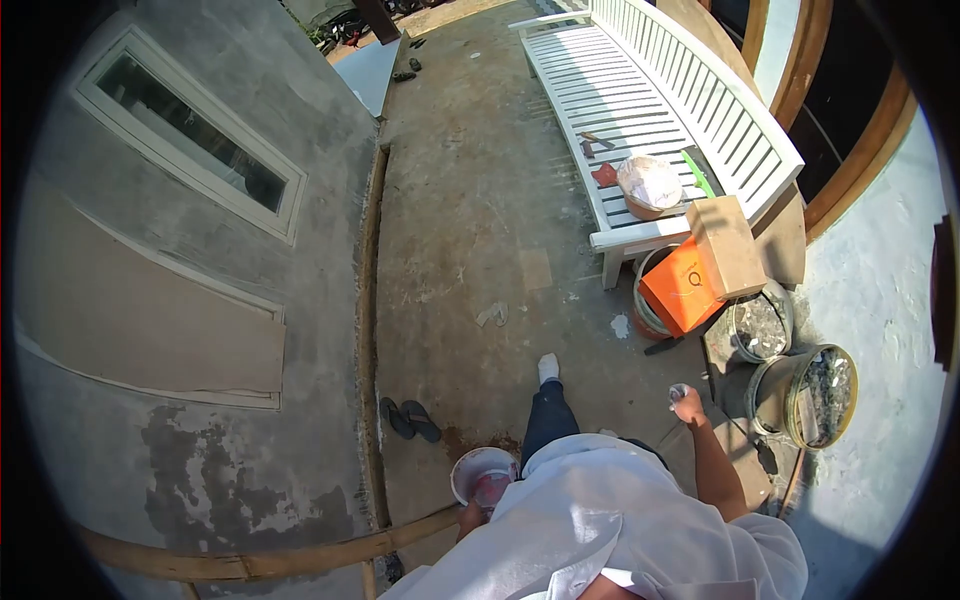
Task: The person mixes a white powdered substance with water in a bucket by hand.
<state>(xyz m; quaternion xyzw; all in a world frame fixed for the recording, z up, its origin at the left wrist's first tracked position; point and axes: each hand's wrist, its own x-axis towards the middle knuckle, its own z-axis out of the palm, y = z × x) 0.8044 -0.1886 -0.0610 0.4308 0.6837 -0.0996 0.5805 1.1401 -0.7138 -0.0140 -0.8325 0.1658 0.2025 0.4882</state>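
My left hand point(471, 518) is low in the view, closed on the side of a small white bucket point(466, 471) with a reddish patch inside. The bucket is beside my dark trouser leg. Out to the right, my right hand point(690, 404) is closed around a small whitish thing point(677, 391) whose kind I cannot make out. The nearest things to that hand are a dirty pail point(777, 393) of grey rubble and a dark-bladed tool point(765, 456) on the floor.
A white slatted bench point(625, 100) runs along the right, with a bowl point(650, 185) on it. An orange bag point(682, 288) and a cardboard box point(726, 243) sit over buckets. Flip-flops point(411, 419) lie by the left wall's gutter point(371, 300). A wooden rail point(250, 567) crosses the lower left.
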